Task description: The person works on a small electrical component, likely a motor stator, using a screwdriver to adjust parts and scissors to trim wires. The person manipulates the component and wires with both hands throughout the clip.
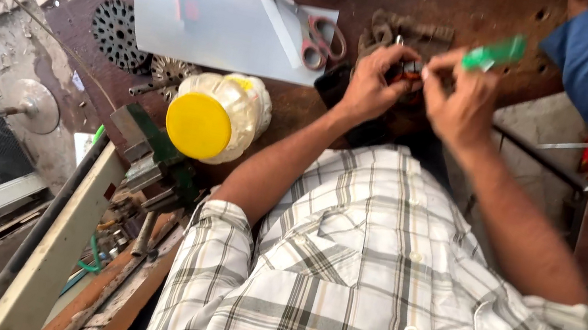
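1. Table [451, 3]: a dark brown work surface at the far side of the scene. It carries a grey sheet [206, 21] at far left, with scissors [310, 27] lying on the sheet's right edge, and a clear jar with a yellow lid [209, 118] nearer, left of the hands.
2. Left hand [369, 82]: fingers curled closed around the left side of the small coil part [410, 71]. Contact is direct.
3. Right hand [465, 107]: fingers pinched shut on a green-handled tool [495, 54], with the fingertips also meeting the part from the right.
4. Small coil part: dark with orange windings, held between the two hands just above the table's near edge. Both hands are equally close. Its long axis cannot be determined, as the fingers cover most of it.
5. Green-handled tool: long axis runs from the part up toward the far right, handle end pointing away from the person.
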